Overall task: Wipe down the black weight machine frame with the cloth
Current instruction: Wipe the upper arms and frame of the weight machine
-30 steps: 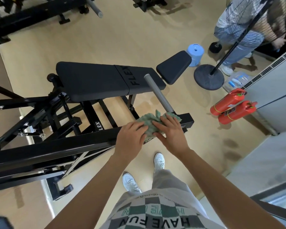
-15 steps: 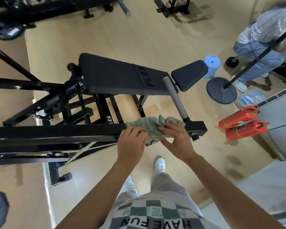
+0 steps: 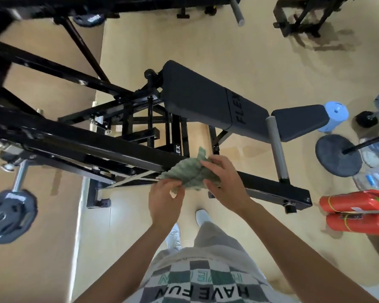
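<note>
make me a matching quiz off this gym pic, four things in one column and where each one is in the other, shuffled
Things
1. cloth
2. weight plate
3. fire extinguishers
4. blue cylinder

Places
a. lying side by side at the right edge
b. on the end of a bar, lower left
c. held by the left hand and right hand at the black frame
d. just past the small pad

Pairs: 1-c, 2-b, 3-a, 4-d
</note>
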